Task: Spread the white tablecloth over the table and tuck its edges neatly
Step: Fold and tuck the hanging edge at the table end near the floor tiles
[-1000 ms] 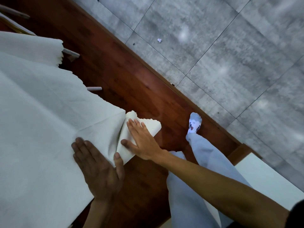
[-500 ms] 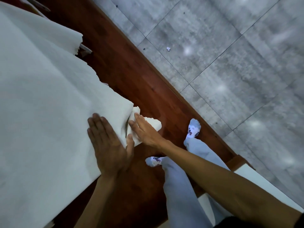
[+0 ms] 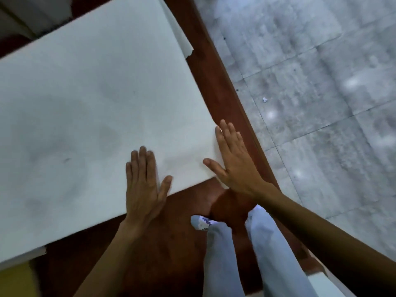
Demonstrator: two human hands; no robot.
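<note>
Tablecloth (image 3: pixel 85 103), white and smooth, lies spread flat over the surface, hiding all of it, and fills the picture from the centre out to 9 o'clock. Faint grey shading marks its middle. Its near edge runs slantwise from 8 o'clock up to a corner just right of centre, and its right-hand edge runs from that corner towards 12 o'clock. Near 1 o'clock a loose flap (image 3: pixel 182 39) of the same white fabric hangs past that edge.

Left hand (image 3: pixel 143 185) rests palm down on the cloth just inside the near edge, fingers straight, close together and aimed at 12 o'clock, thumb spread towards 2 o'clock; it grips nothing. Right hand (image 3: pixel 233 159) is likewise flat and unclenched at the corner, at 3 o'clock from the left one and apart from it. Its straight fingers lie along the right-hand edge, its thumb lies on the cloth top, and its palm covers the corner itself, so how the fabric sits there cannot be told.

Below the hands, towards 5 o'clock, stand two legs in pale blue trousers (image 3: pixel 267 243), with one patterned white sock (image 3: pixel 200 221) on the red-brown wooden floor (image 3: pixel 214 71). Grey tiles (image 3: pixel 321 103) fill the side from 1 to 4 o'clock, with a small white scrap (image 3: pixel 265 99) on them. A blurred yellow patch (image 3: pixel 15 281) shows at 7 o'clock.
</note>
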